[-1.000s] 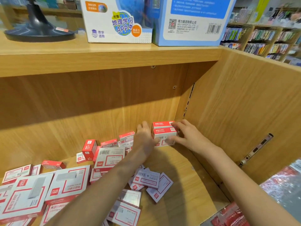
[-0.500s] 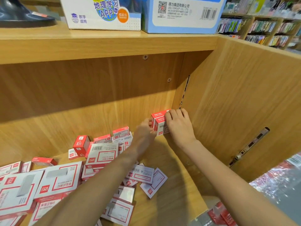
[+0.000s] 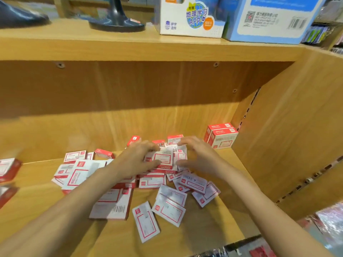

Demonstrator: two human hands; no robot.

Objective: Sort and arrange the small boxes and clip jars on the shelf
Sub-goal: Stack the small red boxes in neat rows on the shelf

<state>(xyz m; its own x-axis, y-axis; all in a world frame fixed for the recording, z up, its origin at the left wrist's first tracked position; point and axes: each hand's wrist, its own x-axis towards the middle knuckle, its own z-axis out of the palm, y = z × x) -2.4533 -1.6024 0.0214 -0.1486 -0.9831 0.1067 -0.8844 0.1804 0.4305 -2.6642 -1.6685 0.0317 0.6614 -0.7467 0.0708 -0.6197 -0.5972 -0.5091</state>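
Both the left hand point(image 3: 138, 156) and the right hand point(image 3: 197, 154) reach with loosely spread fingers around a small red-and-white cardboard box point(image 3: 161, 160) topping the loose pile mid-shelf. A careless lift could topple neighbouring boxes, or a later brush upset the stacked red-and-white pair point(image 3: 220, 135) in the far right corner.

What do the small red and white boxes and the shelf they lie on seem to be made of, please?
Small red and white boxes: probably thin printed card with a slight sheen; sharp folded edges, flat printed faces, barcodes.
Shelf: wood or wood-look laminate board, I cannot tell which; light, smooth, with even grain and visible screw heads in the back panel.
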